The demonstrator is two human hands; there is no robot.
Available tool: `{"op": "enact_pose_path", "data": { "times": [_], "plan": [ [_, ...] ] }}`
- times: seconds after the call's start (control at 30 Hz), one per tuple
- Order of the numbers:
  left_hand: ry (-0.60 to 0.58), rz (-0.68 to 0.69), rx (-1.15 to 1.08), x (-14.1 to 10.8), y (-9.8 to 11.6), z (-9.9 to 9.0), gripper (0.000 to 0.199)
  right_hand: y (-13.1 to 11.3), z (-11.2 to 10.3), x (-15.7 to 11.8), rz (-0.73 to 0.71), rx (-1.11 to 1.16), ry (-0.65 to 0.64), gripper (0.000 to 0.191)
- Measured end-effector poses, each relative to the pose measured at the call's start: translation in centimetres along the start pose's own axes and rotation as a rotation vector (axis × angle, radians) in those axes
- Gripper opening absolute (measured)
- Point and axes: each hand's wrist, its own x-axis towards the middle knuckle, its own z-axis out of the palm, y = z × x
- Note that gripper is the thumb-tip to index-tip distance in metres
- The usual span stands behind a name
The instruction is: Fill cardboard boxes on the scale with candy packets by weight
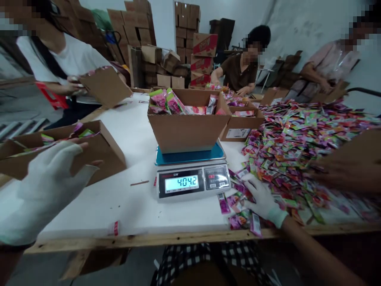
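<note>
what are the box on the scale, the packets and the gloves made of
Box: plain brown cardboard, matte, with folded flaps. Packets: probably glossy printed plastic film, going by the sheen. Glove on the left hand and on the right hand: white knit fabric, likely cotton.

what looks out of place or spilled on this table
One lone sachet lies at the table's front edge, far from the big heap of sachets. A few more have strayed from the heap toward the scale, by the right hand. Nothing looks damaged.
</note>
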Motion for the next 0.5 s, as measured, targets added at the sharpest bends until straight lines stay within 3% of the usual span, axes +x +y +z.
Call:
{"op": "enact_pose_path", "data": {
  "times": [0.1,0.3,0.37,0.5],
  "plan": [
    [0.069,0.008,-0.11,2.6,3.3,-0.6,0.057,-0.3,0.5,0.7,-0.041,-0.025,0.0,0.035],
    [0.112,-0.086,-0.297,8.1,9.5,-3.2,0.05,0.1,-2.6,3.6,-0.122,0.036,-0.181,0.027],
    [0.121,-0.115,-0.373,9.5,11.0,-4.1,0.048,0.1,-3.8,4.0,-0.134,0.075,-0.178,0.026],
    [0.017,-0.083,-0.49,11.1,13.4,-5.9,0.055,-0.4,-6.8,4.7,-0.188,0.134,-0.139,0.028]
  ]
}}
